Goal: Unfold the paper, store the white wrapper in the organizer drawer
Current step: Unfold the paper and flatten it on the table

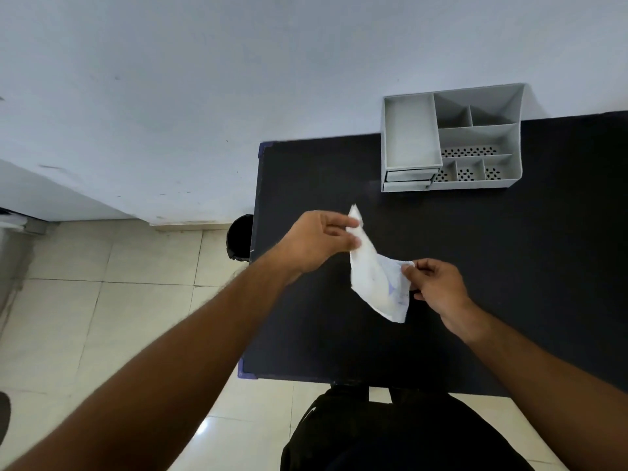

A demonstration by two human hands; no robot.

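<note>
A white paper wrapper point(377, 280) with faint blue print hangs in the air above the black table point(509, 266), partly folded. My left hand point(319, 241) pinches its upper corner. At the wrapper's right edge, my right hand point(435, 283) pinches another corner. The grey organizer point(452, 141) stands at the back of the table against the wall. It has several open compartments on top and two shallow drawers point(407, 180) at its lower left, both looking closed.
The table's left edge runs near the middle of the view, with tiled floor point(102, 317) beyond it. A black round bin point(239, 236) stands on the floor beside the table's left edge. The white wall point(204, 96) lies behind.
</note>
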